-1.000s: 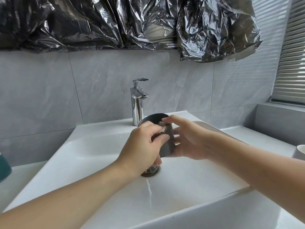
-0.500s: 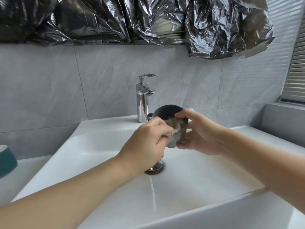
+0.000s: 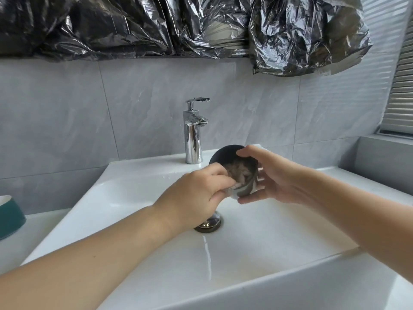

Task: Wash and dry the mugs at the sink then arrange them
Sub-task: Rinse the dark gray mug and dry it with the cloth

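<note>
The left hand [image 3: 196, 193] covers part of the drain [image 3: 209, 224] and the mug's [image 3: 234, 173] near wall; its fingers [image 3: 225, 186] vanish into a cloth [image 3: 240, 175]. A teal bowl [image 3: 10, 217] is cut off at the left edge.

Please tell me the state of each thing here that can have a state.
dark mug: tilted, held over the sink
cloth: pushed inside the mug
left hand: pinches the cloth
right hand: grips the mug
faucet: no water running
drain stopper: cannot tell if closed
</note>
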